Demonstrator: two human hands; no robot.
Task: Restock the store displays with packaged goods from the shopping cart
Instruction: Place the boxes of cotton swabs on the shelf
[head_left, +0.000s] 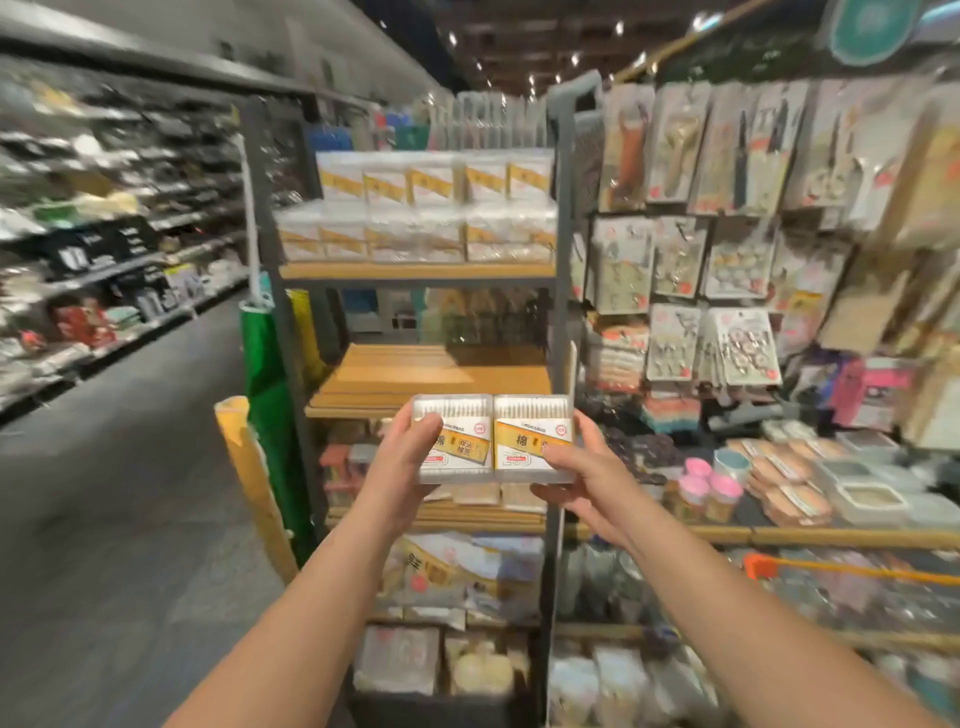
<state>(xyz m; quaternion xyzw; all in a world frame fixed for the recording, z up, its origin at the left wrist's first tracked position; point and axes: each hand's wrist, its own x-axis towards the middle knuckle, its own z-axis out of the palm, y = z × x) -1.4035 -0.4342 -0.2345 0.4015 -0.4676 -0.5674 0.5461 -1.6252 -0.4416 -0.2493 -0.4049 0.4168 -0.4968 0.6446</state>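
While I grip two clear plastic cotton-swab boxes (492, 439) side by side, my left hand (402, 457) pinches the left one and my right hand (584, 475) the right. Their orange-and-white labels show a character, possibly 棉. Beyond them sits a bare wooden shelf (410, 376).

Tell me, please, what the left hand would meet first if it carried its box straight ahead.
Probably the bare wooden shelf just beyond the left hand and its cotton swab box; nothing seems to lie between them, though depth is hard to judge here.
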